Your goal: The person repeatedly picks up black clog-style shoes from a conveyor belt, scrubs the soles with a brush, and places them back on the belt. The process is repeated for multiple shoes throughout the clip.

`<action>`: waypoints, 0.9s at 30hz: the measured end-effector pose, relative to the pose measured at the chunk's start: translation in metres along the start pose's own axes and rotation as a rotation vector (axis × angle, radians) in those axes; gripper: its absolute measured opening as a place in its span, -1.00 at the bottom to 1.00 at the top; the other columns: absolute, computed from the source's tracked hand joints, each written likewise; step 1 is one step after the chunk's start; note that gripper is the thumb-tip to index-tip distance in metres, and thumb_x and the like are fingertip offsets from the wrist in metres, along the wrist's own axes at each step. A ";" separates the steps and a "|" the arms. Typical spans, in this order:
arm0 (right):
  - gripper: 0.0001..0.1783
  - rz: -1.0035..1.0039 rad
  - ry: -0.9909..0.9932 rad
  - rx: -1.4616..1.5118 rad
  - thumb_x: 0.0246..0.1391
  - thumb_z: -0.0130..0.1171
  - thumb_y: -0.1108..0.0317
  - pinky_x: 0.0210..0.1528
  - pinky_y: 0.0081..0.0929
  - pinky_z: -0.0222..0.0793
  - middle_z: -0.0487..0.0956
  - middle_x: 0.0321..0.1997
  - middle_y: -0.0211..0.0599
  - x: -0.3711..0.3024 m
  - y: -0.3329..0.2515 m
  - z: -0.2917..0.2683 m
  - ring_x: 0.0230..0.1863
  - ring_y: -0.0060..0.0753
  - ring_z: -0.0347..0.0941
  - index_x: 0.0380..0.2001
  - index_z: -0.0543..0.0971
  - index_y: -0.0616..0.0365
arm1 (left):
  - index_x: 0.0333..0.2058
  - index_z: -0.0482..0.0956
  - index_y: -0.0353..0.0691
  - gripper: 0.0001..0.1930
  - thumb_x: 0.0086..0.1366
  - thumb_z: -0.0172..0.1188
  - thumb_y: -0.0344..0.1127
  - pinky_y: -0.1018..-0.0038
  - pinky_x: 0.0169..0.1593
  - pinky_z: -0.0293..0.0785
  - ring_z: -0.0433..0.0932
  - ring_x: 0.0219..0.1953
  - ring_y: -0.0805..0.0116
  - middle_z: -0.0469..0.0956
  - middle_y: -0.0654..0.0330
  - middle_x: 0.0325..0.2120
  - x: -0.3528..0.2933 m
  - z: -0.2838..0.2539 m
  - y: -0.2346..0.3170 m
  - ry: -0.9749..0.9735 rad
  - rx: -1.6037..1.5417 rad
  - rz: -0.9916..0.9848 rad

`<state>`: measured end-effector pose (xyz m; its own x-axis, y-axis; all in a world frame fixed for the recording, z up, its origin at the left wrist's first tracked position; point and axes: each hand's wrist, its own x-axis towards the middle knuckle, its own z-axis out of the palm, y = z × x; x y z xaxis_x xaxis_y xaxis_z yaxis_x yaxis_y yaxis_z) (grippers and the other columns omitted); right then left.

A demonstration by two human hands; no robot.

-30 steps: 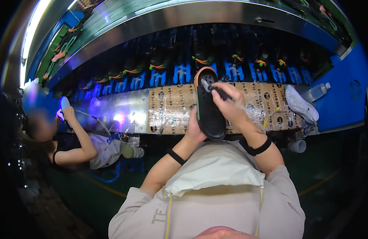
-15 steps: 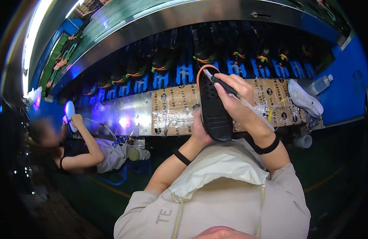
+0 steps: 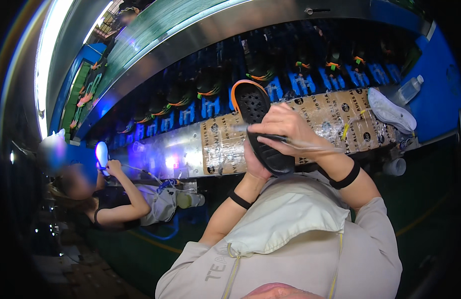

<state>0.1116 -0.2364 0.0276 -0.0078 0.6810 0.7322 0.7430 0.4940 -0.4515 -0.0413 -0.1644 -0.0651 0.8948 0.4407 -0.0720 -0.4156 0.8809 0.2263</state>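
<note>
A black shoe sole (image 3: 253, 102) with a perforated inner face and an orange rim at its far end is tilted up over the bench. My left hand (image 3: 255, 160) grips it from beneath and along its near left edge, the fingers partly hidden behind it. Closed over the middle of the sole, my right hand (image 3: 286, 124) holds a tube-fed brush with a black handle (image 3: 268, 137). Its pale tip is smeared by motion and points left, past the sole's left edge. A thin clear tube (image 3: 315, 147) trails from the brush along my right wrist.
Printed cardboard (image 3: 335, 119) covers the bench. A white sole (image 3: 390, 112) and a clear bottle (image 3: 410, 90) lie at its right end, with a cup (image 3: 396, 167) below. Dark shoes (image 3: 210, 84) on blue holders line the back. A co-worker (image 3: 125, 199) holds a sole at left.
My right hand has come nearer and left, turning the brush from the sole's far rim to point left across its middle. The sole's far end has swung left.
</note>
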 end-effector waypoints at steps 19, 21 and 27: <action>-0.72 0.067 -0.144 0.234 0.07 0.47 0.39 -0.08 -0.22 0.34 0.63 -0.35 -0.38 -0.009 -0.018 -0.003 -0.20 -0.18 0.52 -0.11 0.77 0.03 | 0.39 0.45 -0.11 -0.16 0.53 -0.25 0.47 -0.02 0.37 0.55 0.60 0.28 -0.03 0.56 -0.03 0.28 0.005 -0.015 0.028 -0.126 -0.108 0.089; -0.70 0.107 -0.072 0.107 0.08 0.49 0.35 -0.05 -0.23 0.34 0.63 -0.32 -0.37 -0.012 -0.017 0.000 -0.18 -0.19 0.52 -0.08 0.78 0.03 | 0.40 0.43 -0.13 -0.11 0.50 -0.24 0.52 -0.03 0.37 0.54 0.60 0.27 -0.07 0.55 -0.12 0.28 0.011 -0.020 0.032 -0.155 -0.159 0.087; -0.64 0.069 -0.280 0.318 0.08 0.52 0.38 0.05 -0.16 0.34 0.69 -0.24 -0.36 -0.006 -0.026 -0.015 -0.08 -0.21 0.56 -0.01 0.78 -0.04 | 0.36 0.44 -0.25 0.04 0.38 -0.19 0.65 -0.05 0.33 0.56 0.56 0.24 -0.16 0.54 -0.22 0.20 0.021 -0.008 0.042 -0.247 0.038 0.118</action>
<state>0.1027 -0.2613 0.0430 -0.1792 0.8168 0.5484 0.5050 0.5548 -0.6612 -0.0410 -0.1170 -0.0650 0.8550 0.4803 0.1955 -0.5173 0.8167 0.2559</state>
